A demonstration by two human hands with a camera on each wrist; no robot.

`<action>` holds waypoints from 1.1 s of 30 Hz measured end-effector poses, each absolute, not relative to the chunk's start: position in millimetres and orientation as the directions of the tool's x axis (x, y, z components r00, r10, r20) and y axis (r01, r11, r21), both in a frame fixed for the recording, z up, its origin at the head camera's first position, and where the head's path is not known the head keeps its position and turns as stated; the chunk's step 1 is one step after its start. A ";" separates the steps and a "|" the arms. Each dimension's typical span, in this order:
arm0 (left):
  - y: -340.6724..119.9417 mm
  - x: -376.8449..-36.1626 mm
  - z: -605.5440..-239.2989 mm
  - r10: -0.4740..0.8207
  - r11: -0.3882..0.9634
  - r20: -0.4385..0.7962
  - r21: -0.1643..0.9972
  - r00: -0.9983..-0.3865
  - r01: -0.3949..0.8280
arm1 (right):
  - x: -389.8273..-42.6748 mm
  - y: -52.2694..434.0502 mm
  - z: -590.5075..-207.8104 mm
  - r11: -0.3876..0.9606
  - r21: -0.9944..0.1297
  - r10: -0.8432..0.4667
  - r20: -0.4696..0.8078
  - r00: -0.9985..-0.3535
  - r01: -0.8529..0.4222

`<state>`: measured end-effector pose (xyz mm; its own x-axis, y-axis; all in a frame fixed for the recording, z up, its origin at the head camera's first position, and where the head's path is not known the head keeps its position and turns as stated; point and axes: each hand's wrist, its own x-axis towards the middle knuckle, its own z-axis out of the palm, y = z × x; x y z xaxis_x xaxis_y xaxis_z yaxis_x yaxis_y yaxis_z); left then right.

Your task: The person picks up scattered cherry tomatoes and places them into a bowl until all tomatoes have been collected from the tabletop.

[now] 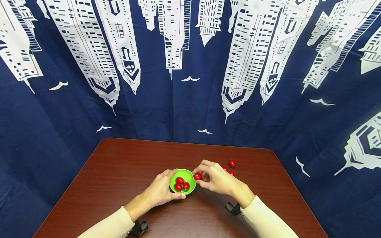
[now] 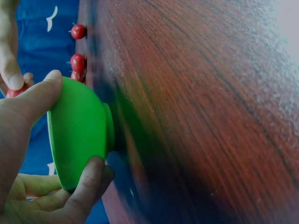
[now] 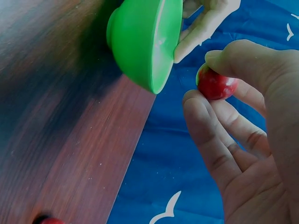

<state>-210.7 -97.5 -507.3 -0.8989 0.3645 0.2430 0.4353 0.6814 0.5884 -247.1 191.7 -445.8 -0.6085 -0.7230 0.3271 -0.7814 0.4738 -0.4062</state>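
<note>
Both arms wear long cream sleeves (image 1: 269,219) ending at the wrists. A small black camera mount (image 1: 233,208) is strapped under each wrist. The hands are bare.

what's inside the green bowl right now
Three red tomatoes lie in the bowl. The right hand pinches a fourth at its rim. The bowl's bottom beneath them is hidden.

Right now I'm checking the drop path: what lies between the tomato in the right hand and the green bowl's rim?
Nothing: the right wrist view shows only open air between tomato and bowl.
</note>
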 end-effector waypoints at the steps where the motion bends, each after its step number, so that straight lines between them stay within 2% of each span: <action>1: -97.4 -211.1 -507.3 0.364 0.681 0.242 0.590 -0.899 0.434 | -248.0 190.0 -445.0 0.470 -0.408 -0.726 0.327 -0.605 -0.783; 19: -97.5 -211.0 -504.7 0.380 0.673 0.246 0.588 -0.892 0.449 | -258.7 160.6 -440.6 0.483 -0.396 -0.746 0.280 -0.604 -0.781; 24: -97.6 -210.7 -504.8 0.378 0.669 0.244 0.594 -0.893 0.446 | -261.3 157.6 -442.7 0.471 -0.387 -0.753 0.291 -0.590 -0.793; 33: -97.5 -210.0 -505.6 0.380 0.678 0.249 0.581 -0.891 0.451 | -265.3 157.1 -450.7 0.488 -0.388 -0.750 0.274 -0.603 -0.782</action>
<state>-210.0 -97.5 -505.6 -0.8910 0.3800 0.2485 0.4510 0.6776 0.5809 -265.3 157.1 -450.7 -0.6027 -0.7496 0.2736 -0.7823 0.4875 -0.3877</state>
